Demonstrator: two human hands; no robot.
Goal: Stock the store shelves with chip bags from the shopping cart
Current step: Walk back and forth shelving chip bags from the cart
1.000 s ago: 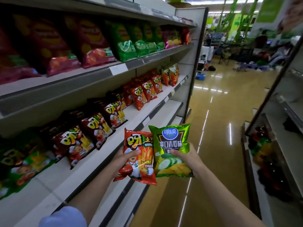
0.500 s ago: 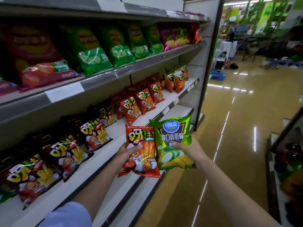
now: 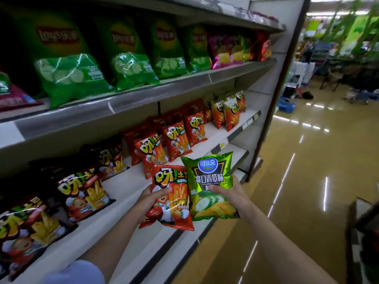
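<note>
Left hand grips red chip bag, right hand grips green chip bag (edges touching), beside middle shelf.

From my feed the aisle is bright, with ceiling lights leaving long white streaks of glare on the glossy floor. The upper left shelf recesses fall into deep shadow. Wide-angle bending and motion blur smear the edges and the far background.
</note>
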